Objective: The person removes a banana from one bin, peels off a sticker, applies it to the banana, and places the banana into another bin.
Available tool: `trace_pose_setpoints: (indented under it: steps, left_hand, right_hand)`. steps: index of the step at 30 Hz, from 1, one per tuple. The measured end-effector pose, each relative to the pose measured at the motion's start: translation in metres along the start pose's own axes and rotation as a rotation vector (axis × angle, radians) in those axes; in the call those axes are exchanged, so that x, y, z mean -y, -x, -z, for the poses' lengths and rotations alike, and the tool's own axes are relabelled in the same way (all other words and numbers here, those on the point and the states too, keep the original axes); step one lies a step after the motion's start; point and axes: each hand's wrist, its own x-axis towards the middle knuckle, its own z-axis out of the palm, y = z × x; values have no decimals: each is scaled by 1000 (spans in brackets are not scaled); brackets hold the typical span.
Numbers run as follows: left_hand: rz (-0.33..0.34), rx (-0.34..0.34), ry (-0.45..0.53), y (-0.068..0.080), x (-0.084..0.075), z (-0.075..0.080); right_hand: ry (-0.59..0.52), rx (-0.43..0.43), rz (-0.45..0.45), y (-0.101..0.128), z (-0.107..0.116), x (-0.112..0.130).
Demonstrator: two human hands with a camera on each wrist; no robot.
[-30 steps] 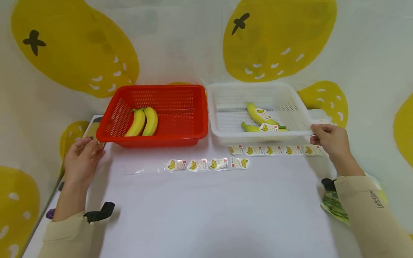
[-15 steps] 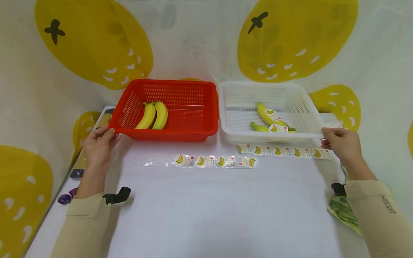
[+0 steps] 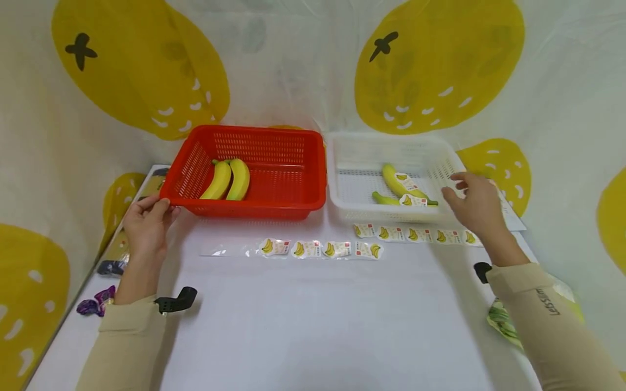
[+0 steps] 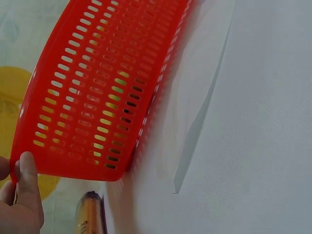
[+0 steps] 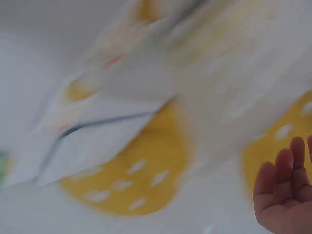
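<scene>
My left hand [image 3: 148,224] pinches the near left corner of the red basket [image 3: 254,209]; the left wrist view shows thumb and fingers on its rim. Two yellow bananas [image 3: 238,179] lie side by side in the left part of that basket. To its right stands the white basket [image 3: 342,209], holding two bananas [image 3: 389,176] that bear stickers. My right hand [image 3: 476,206] hovers by the white basket's right end with fingers loosely bent and nothing in them. In the blurred right wrist view only part of the right hand's fingers shows.
In front of the baskets lie two strips of banana stickers [image 3: 306,249]. Small purple-wrapped items [image 3: 88,307] lie at the table's left edge, and a green leafy-patterned package [image 3: 504,324] is partly hidden under the right forearm. A fruit-print cloth hangs behind.
My left hand has reached the red basket's corner and taken hold of its rim. My right hand has let go of the white basket's near right corner and moved up and left.
</scene>
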Motion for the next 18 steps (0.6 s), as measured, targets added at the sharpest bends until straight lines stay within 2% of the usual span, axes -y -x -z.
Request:
trace_pose_setpoints:
  steps: [4, 8, 13, 15, 18]
  left_hand:
    - [-14, -10, 13, 1, -1, -1]
    - [-16, -5, 46, 0, -3, 0]
    - [-27, 6, 88, -2, -2, -3]
    - [-32, 3, 100, -2, 1, -4]
    - [-25, -4, 92, 1, 5, -3]
  right_hand:
    - [-179, 81, 143, -9, -25, 81]
    - [-356, 218, 193, -27, -65, 165]
    - [-555, 388, 121, -49, -116, 259]
    - [-623, 441, 76, -59, -133, 286]
    - [-683, 505, 3, -72, -155, 311]
